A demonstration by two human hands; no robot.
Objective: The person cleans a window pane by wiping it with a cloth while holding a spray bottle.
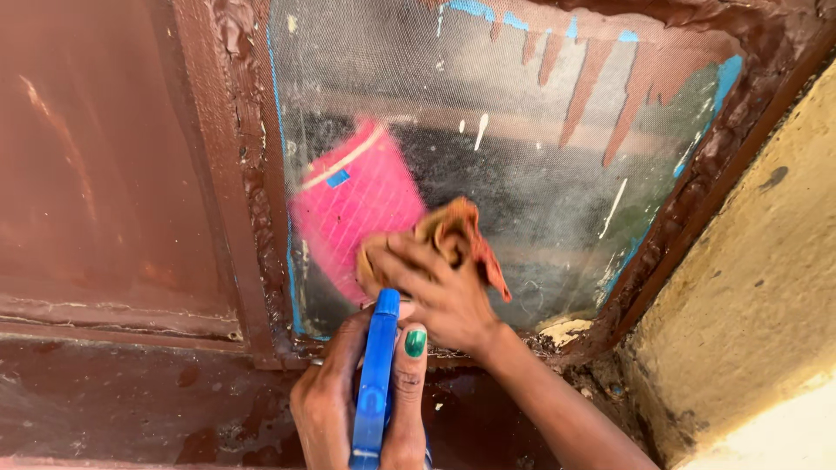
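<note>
The crumpled orange cloth (460,233) is squeezed in the right hand (440,292) against the dirty mesh window (540,174); the left hand (353,405) grips a blue plastic spray bottle (376,383).

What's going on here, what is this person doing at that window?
A person presses a brownish cloth against the mesh screen of a brown-framed window with the right hand. The left hand holds a blue spray bottle pointed up at the screen. The frame looks wet and streaked, and something pink shows behind the mesh.
</note>
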